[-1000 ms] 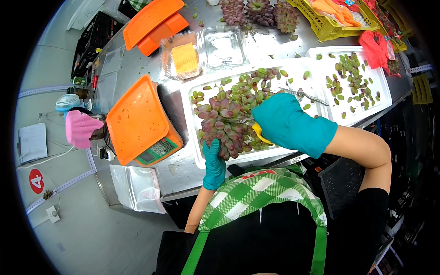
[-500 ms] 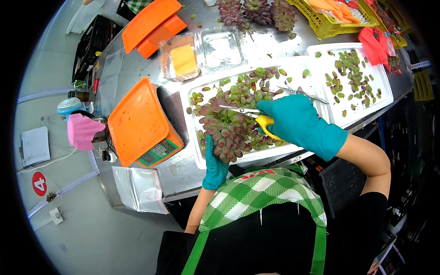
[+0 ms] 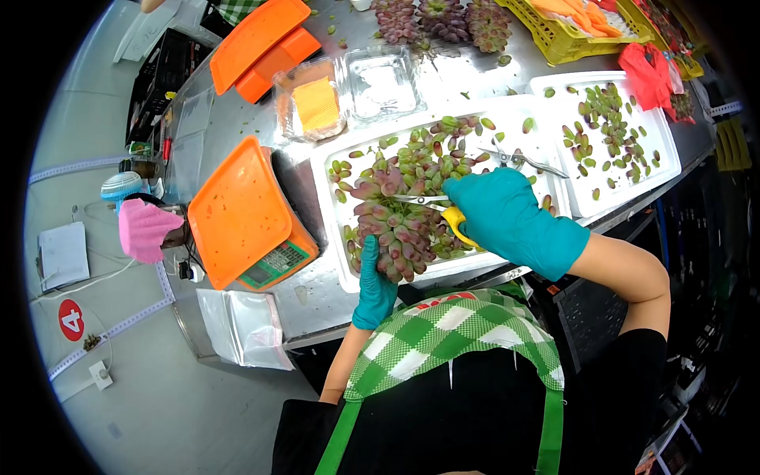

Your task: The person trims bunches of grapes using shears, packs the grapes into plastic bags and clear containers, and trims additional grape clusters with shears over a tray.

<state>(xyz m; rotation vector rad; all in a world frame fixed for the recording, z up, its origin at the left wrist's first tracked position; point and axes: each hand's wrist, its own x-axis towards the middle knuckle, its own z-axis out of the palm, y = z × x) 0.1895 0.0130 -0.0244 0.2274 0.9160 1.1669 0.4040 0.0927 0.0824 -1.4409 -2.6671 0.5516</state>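
My left hand [image 3: 374, 286], in a teal glove, grips a large green and purple succulent [image 3: 400, 237] from its near side, thumb up along the rosette. In my gloved right hand [image 3: 507, 210] is a pair of scissors [image 3: 454, 222] with yellow handles, fingers wrapped round them. The blades point left and lie among the upper leaves of the succulent. Beneath is a white tray [image 3: 332, 229] strewn with loose succulent leaves [image 3: 439, 150]. A second metal cutting tool [image 3: 530, 162] rests in the tray just beyond my right hand.
An orange scale [image 3: 241, 214] stands left of the tray, near clear plastic boxes [image 3: 384, 83]. To the right lies another white tray [image 3: 665, 170] of leaves. Several whole succulents [image 3: 443, 20] and a yellow crate [image 3: 554, 51] are at the back.
The scissors have shifted slightly right and down, with their blades now closer together among the leaves. The succulent is tilted a little differently in my left hand.
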